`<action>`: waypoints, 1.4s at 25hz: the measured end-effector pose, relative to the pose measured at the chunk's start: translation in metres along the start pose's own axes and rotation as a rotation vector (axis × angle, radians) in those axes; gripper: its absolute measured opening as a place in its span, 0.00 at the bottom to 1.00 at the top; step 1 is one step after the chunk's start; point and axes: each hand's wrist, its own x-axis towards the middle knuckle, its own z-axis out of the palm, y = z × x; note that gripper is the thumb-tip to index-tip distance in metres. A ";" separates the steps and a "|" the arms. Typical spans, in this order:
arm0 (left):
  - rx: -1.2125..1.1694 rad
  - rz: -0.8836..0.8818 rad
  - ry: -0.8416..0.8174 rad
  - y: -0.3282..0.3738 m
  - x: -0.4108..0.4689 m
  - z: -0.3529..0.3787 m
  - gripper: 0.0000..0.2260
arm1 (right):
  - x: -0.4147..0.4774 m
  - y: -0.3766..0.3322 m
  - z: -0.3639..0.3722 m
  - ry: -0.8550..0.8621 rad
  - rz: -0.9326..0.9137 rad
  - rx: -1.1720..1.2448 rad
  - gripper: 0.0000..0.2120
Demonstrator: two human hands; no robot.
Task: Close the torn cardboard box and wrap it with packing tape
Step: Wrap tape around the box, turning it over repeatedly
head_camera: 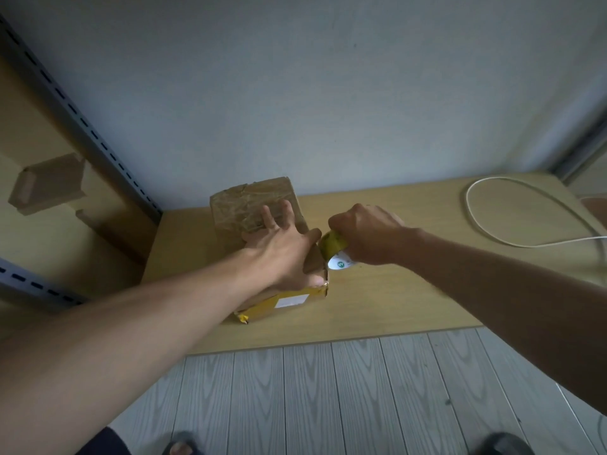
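Head view: a torn cardboard box (259,221) sits on a light wooden surface (410,290), near its left end and close to the grey wall (295,93). The top of the box is creased and covered with wrinkled old tape, and a white label (290,301) shows on the side facing the camera; a corner of that side is ragged. The left hand (282,247) lies flat on top of the box, fingers spread wide and palm down, gripping nothing, with the thumb reaching toward the right edge of the box. The right hand (368,234) is closed in a fist around a roll of yellowish packing tape (333,246), held just beside the box's upper right edge; the roll's white core (340,263) shows beneath the fist. Whether the tape touches the box cannot be told. A white cable (525,211) loops on the surface well to the right. A slotted metal shelf upright (82,126) runs at the left, with cardboard behind it. Below the surface lies a grey plank floor (328,395).
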 end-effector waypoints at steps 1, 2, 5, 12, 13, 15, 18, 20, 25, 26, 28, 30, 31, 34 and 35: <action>-0.001 0.015 0.023 0.001 -0.002 0.000 0.35 | -0.002 0.004 -0.006 -0.008 -0.001 0.032 0.07; -0.005 0.043 0.044 0.001 -0.003 0.001 0.35 | -0.004 0.007 -0.014 -0.033 -0.002 0.058 0.06; -0.170 0.124 0.156 -0.009 -0.008 0.003 0.29 | -0.004 0.004 -0.042 -0.010 0.021 0.191 0.04; -0.587 0.389 0.587 -0.080 -0.026 0.034 0.42 | 0.017 -0.048 -0.077 0.294 -0.117 0.452 0.08; -0.606 0.380 0.565 -0.088 -0.027 0.046 0.44 | 0.018 -0.059 -0.074 0.268 -0.137 0.476 0.10; -0.622 0.331 0.516 -0.109 -0.035 0.068 0.43 | 0.019 -0.078 -0.066 0.186 -0.193 0.550 0.12; -0.647 0.270 0.554 -0.128 -0.055 0.090 0.39 | 0.026 -0.099 -0.057 0.098 -0.298 0.587 0.15; -0.688 0.225 0.566 -0.134 -0.058 0.100 0.40 | 0.035 -0.116 -0.055 0.102 -0.360 0.540 0.09; -0.670 0.199 0.493 -0.154 -0.058 0.115 0.43 | 0.039 -0.106 -0.074 0.162 -0.397 0.383 0.07; -0.686 0.185 0.469 -0.152 -0.060 0.113 0.42 | 0.036 -0.097 -0.079 0.142 -0.365 0.369 0.08; -0.719 0.183 0.438 -0.149 -0.061 0.109 0.39 | 0.028 -0.082 -0.081 0.122 -0.326 0.331 0.09; -0.739 0.184 0.433 -0.148 -0.062 0.108 0.38 | 0.022 -0.070 -0.080 0.129 -0.305 0.249 0.10; -0.756 0.185 0.424 -0.150 -0.062 0.109 0.39 | 0.020 -0.063 -0.078 0.141 -0.283 0.212 0.11; -0.813 0.190 0.367 -0.151 -0.064 0.110 0.39 | 0.013 -0.044 -0.066 0.111 -0.189 0.130 0.10; -0.818 0.190 0.359 -0.152 -0.063 0.111 0.39 | 0.009 -0.040 -0.061 0.082 -0.161 0.116 0.09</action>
